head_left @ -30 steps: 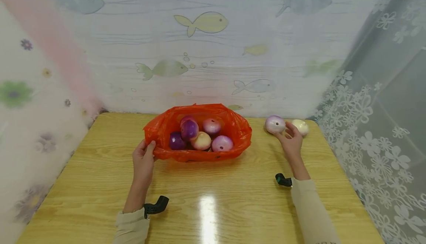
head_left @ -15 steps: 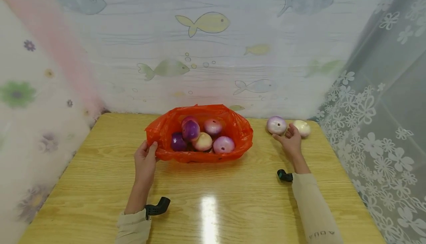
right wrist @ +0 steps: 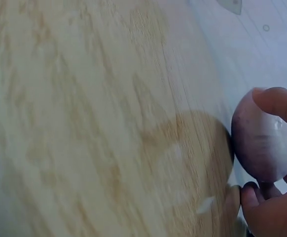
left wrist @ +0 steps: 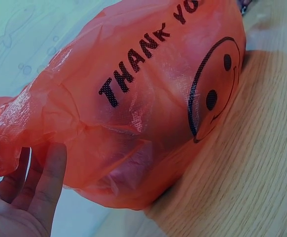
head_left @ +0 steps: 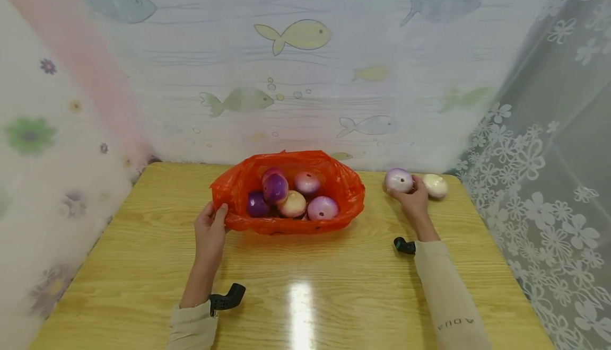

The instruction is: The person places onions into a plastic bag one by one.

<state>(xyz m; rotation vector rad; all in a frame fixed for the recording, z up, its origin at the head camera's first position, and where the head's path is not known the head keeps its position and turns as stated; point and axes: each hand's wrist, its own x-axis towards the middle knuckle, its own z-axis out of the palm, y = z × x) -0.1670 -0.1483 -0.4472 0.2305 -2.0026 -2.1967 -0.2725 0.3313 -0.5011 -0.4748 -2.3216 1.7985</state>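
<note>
An orange-red plastic bag point(head_left: 296, 226) stands on the table with its mouth spread wide. Several shiny round onions lie inside, among them a dark purple onion point(head_left: 275, 189), a cream onion point(head_left: 292, 204) and a pale purple onion point(head_left: 323, 209). My left hand point(head_left: 210, 228) pinches the bag's left edge between thumb and fingers; the left wrist view shows the bag's printed side point(left wrist: 148, 98). At the back right, my right hand point(head_left: 414, 202) holds a purple-and-white onion point(head_left: 399, 180), the thumb over one side and fingers around the other in the right wrist view.
A white onion point(head_left: 435, 186) lies just right of my right hand, near the table's back right corner. The wooden table point(head_left: 296, 270) meets a fish-patterned curtain point(head_left: 296, 85) at the back. A lacy flowered curtain point(head_left: 539, 196) hangs along the right.
My right hand shifted right, away from the purple-and-white onion, then came back left and closed on it. My left hand keeps its hold on the bag. The head view has shifted slightly.
</note>
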